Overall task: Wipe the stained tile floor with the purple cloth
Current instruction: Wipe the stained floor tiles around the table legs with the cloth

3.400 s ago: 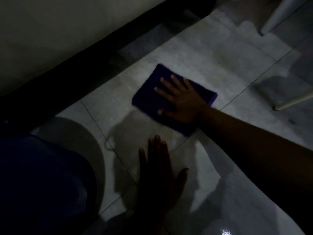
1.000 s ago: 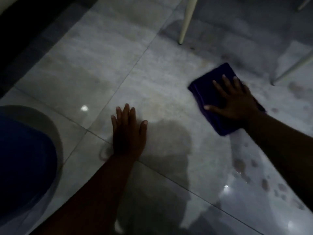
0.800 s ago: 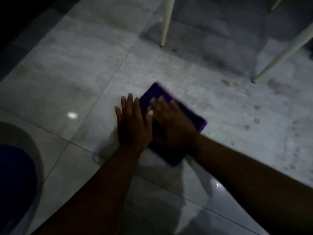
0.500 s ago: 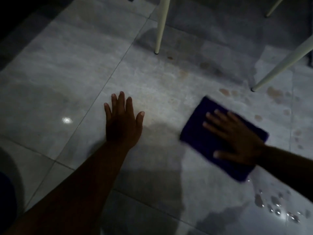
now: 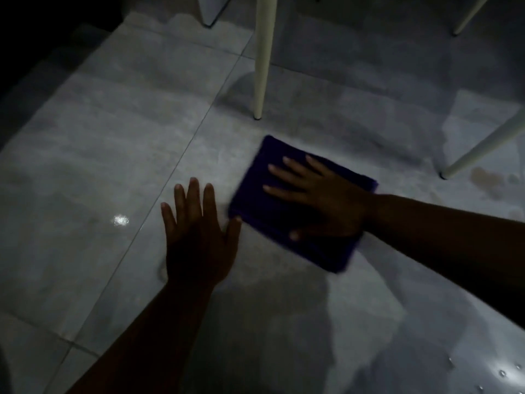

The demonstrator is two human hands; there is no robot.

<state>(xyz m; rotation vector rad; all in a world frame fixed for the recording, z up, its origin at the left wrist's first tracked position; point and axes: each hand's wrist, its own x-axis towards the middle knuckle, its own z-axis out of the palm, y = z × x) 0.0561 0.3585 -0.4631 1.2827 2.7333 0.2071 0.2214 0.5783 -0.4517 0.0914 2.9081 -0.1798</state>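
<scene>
Two hands rest flat on the tile floor (image 5: 119,143). Right hand (image 5: 321,200) lies palm down on the purple cloth (image 5: 255,200), fingers spread and extended, pressing the cloth against the floor; it grips nothing. Purple cloth is folded into a rough rectangle and lies flat on the floor, just in front of the nearest white chair leg (image 5: 262,61), whose foot stands on the tile a little beyond the cloth's far corner. The cloth's edges appear blurred. Left hand (image 5: 199,240) is placed palm down on bare tile directly beside the cloth's left edge, fingers spread and straight, thumb tip at or very near the cloth's near-left corner; contact cannot be confirmed. It holds nothing.

To the right of the cloth, a second white chair leg (image 5: 483,146) slants down to the floor, with brownish stains (image 5: 485,180) on the tile close to its foot. Water droplets (image 5: 502,372) sit on the glossy tile well to the right of and nearer than the cloth. Lighting is dim throughout.
</scene>
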